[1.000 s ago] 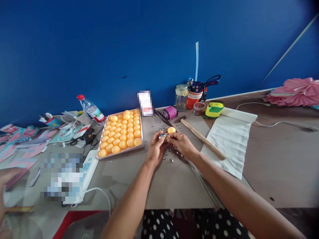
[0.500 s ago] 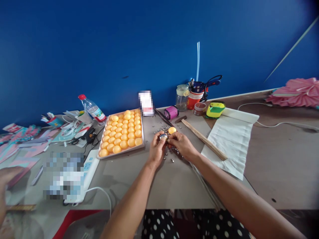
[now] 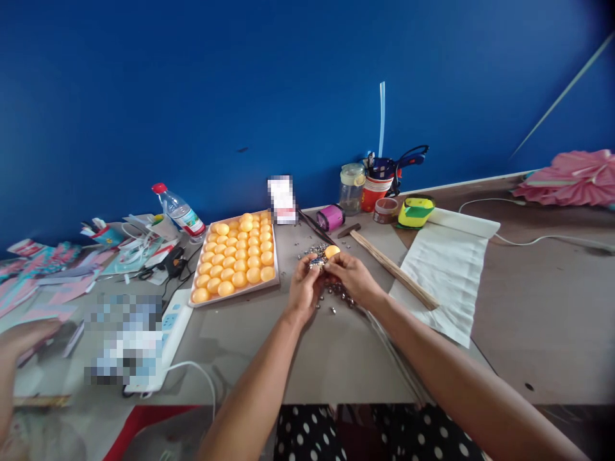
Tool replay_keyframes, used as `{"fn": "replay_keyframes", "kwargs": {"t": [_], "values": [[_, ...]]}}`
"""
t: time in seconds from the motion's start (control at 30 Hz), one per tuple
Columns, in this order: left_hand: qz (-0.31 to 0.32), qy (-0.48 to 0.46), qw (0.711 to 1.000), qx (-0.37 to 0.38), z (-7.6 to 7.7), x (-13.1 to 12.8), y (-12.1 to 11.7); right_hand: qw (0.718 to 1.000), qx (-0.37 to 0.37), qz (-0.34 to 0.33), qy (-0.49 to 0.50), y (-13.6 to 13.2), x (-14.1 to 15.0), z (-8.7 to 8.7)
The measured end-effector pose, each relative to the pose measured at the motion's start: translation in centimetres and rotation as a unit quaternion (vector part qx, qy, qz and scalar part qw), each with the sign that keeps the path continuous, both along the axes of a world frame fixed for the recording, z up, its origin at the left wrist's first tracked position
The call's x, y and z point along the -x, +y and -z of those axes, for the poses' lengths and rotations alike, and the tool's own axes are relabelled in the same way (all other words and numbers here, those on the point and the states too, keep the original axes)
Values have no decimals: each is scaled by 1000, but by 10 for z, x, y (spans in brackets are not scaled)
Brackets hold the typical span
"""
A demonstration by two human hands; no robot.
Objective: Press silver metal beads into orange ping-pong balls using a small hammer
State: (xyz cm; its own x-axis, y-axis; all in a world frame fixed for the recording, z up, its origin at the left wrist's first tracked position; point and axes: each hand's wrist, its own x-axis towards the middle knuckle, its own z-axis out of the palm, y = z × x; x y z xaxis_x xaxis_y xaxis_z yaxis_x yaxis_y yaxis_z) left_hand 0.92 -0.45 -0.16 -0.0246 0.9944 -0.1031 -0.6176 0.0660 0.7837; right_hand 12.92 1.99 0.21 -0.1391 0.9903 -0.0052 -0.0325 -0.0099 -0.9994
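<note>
My left hand [image 3: 302, 288] and my right hand [image 3: 354, 276] meet over a pile of small silver beads [image 3: 321, 251] on the grey table [image 3: 307, 358]. The left fingers pinch a small silver bead piece. Closed fingers of the right hand hold an orange ball [image 3: 332, 251] at their tips, right beside the left fingertips. Loose beads lie under and in front of both hands. A white tray [image 3: 196, 303] packed with several orange balls [image 3: 236, 256] sits just left of my left hand.
A hammer [image 3: 390, 266] and white cloth [image 3: 444, 269] lie to the right. Cups, a jar, tape and a yellow-green object [image 3: 415, 211] stand by the blue wall. A water bottle [image 3: 179, 211], papers, cables and a power strip [image 3: 169, 323] clutter the left. Another person's hand [image 3: 24, 336] shows at far left.
My hands stay together over the beads, with only slight finger shifts. The other person's hand at the far left has moved a little.
</note>
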Motion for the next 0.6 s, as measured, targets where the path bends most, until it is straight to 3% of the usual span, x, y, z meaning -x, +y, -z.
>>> {"fn": "replay_keyframes", "kwargs": {"t": [0.07, 0.13, 0.23, 0.33, 0.43, 0.6], "values": [[18, -33, 999, -7, -4, 1, 1, 999, -26, -26, -30, 6, -10, 0], [27, -62, 998, -4, -5, 4, 2, 985, -89, -32, -145, 10, -19, 1], [16, -82, 996, 5, -4, 8, 5, 930, -177, -55, -317, 10, -24, 0], [9, -76, 997, 8, -3, 11, 7, 866, -206, -93, -446, 3, -21, -3], [2, -68, 998, 16, -4, 11, 7, 817, -219, -117, -521, -3, -16, -6], [-15, -59, 998, 11, -4, 9, 6, 771, -227, -123, -583, -4, -7, -2]]}}
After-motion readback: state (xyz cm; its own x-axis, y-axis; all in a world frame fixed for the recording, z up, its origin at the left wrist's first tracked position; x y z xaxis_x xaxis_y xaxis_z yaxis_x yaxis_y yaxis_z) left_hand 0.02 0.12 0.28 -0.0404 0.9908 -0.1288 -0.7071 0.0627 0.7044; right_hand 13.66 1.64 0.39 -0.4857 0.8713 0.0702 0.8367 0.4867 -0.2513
